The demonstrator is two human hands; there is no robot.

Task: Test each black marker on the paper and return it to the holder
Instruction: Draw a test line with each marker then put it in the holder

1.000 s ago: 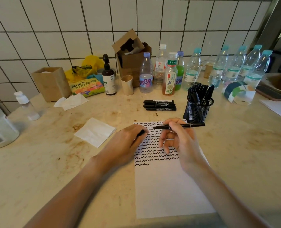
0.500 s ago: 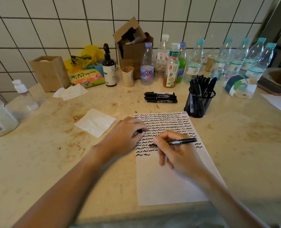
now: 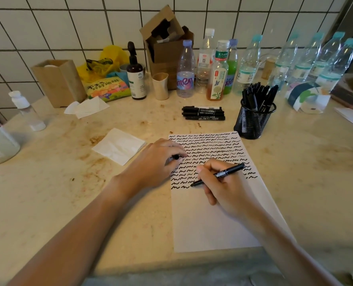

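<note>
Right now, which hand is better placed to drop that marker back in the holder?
Right. The right hand already grips the marker, and the holder stands on its side. The left hand holds the cap.

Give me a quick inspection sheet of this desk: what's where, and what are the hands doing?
Surface: stained beige counter.
Job's things: paper, upper half covered in black squiggles; mesh holder full of markers; four loose markers lying beyond the paper.
Clutter: bottles, cardboard box, napkin.
Hands: right hand holds marker, tip on paper; left hand grips the cap.
Cables: nothing seen.
Surroundings: white tiled wall.
</note>
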